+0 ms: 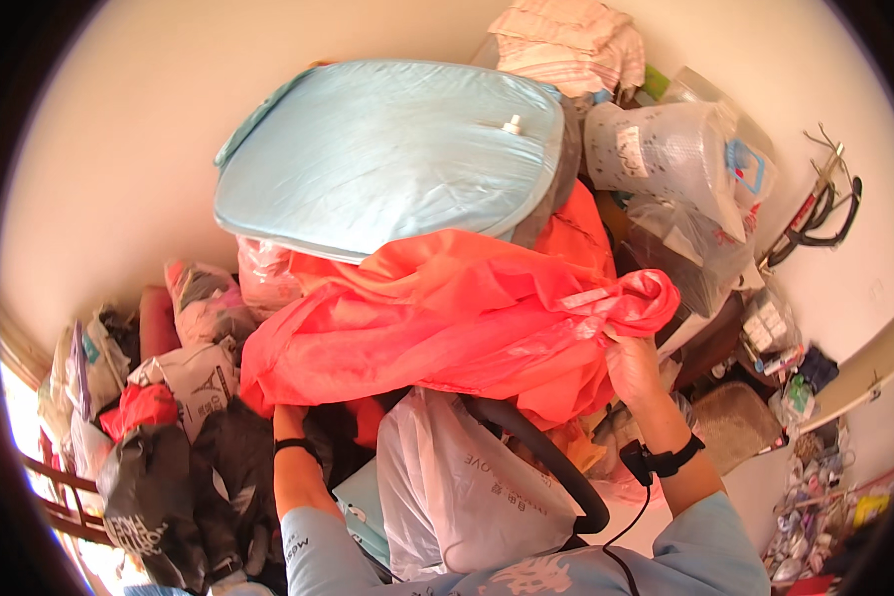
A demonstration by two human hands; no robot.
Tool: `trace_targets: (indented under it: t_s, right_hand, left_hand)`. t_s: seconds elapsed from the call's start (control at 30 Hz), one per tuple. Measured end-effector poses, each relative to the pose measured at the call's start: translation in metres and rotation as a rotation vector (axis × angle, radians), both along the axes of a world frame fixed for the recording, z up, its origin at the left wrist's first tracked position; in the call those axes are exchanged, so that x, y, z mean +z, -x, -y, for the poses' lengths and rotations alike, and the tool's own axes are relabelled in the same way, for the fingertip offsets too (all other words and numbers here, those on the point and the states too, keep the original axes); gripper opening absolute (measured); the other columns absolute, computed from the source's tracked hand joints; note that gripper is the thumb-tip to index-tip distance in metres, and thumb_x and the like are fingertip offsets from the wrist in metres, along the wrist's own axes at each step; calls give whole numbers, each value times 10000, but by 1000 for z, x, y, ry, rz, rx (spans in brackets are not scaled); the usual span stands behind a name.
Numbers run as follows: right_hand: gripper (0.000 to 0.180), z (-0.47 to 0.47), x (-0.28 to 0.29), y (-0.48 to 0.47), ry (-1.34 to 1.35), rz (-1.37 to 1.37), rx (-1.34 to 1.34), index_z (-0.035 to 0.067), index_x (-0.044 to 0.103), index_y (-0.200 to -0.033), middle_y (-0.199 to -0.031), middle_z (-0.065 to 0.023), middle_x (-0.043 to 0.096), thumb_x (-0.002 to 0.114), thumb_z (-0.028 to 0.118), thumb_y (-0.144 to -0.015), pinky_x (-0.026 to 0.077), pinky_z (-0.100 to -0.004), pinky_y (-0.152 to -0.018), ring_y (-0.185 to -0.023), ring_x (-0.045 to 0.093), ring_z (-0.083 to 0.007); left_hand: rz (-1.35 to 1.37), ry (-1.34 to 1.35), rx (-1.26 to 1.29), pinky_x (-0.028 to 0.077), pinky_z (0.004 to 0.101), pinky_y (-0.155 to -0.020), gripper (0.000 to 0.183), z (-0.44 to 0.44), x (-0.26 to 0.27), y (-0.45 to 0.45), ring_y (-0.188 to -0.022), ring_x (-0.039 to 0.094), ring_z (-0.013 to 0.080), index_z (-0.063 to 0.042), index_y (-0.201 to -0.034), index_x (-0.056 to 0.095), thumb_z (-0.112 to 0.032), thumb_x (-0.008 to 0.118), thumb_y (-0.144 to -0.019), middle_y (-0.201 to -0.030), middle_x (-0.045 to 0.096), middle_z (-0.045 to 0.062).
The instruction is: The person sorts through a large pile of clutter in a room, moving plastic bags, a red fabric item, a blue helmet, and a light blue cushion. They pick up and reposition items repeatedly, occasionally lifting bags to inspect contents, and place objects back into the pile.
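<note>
A large bright red cloth bundle [417, 335] spreads across the space in front of me. My right hand [635, 369] grips it just below a twisted, knotted end [644, 302] on the right side. At the bundle's left end, my left hand [289, 414] reaches beneath the fabric. The cloth covers its fingers, so their hold cannot be seen. Directly behind the bundle lies a flat, pale blue fabric storage case [387, 156], its front edge partly overlapped by the red cloth. Below the bundle, close to my body, stands a white plastic bag [462, 484] with printing on it.
A curved black bar [544, 447] runs beside the white bag. Dark bags [149, 492] and stuffed plastic bags [201, 305] crowd the left. A translucent plastic-wrapped container [655, 149] and folded pink cloth [566, 45] sit behind right. A hook rack [812, 208] hangs on the wall.
</note>
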State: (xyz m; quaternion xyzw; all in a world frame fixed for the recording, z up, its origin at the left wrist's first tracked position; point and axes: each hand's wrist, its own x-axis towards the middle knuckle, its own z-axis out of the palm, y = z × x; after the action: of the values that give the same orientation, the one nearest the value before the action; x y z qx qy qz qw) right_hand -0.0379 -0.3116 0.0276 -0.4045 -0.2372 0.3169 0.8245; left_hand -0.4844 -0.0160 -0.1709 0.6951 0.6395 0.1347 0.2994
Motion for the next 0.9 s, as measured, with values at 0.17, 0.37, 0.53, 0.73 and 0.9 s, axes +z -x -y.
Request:
trace_targets:
  t_s: [0.17,0.37,0.53,0.73,0.9]
  right_hand:
    - [386,-1,1,4,1,-14,36,79,537,-1153,-1084,-21,600,597,-95,-814,500,-305,-827,-976,593,-152]
    - [411,-1,-4,3,47,-37,36,78,535,-1173,-1123,-31,605,614,-99,-811,505,-321,-893,-1045,596,-166]
    - [378,2,-6,1,41,-25,81,73,552,-1154,-1121,-37,611,631,-78,-817,502,-324,-897,-1032,602,-170]
    - [333,6,-1,6,19,-24,93,73,563,-1153,-1116,-25,611,644,-22,-844,500,-329,-897,-1035,599,-158]
    - [437,9,4,8,114,-7,103,45,538,-1268,-1095,-17,604,637,-8,-846,471,-273,-881,-993,582,-108]
  left_hand:
    - [398,41,153,495,329,-853,404,12,-4,4,-1048,606,208,-116,-1250,536,-126,573,-848,-1145,619,95]
    - [954,128,320,490,326,-868,409,17,-5,-4,-1056,603,209,-110,-1254,534,-122,578,-847,-1154,616,91]
    - [1233,183,380,485,323,-880,413,9,1,-15,-1062,600,209,-105,-1256,532,-118,581,-846,-1162,614,87]
    - [1393,176,367,480,320,-895,419,7,18,-24,-1070,597,210,-98,-1260,530,-114,586,-845,-1172,611,83]
    - [1172,-53,154,450,307,-931,448,40,43,-7,-1062,588,193,-55,-1246,527,-67,642,-814,-1163,610,47]
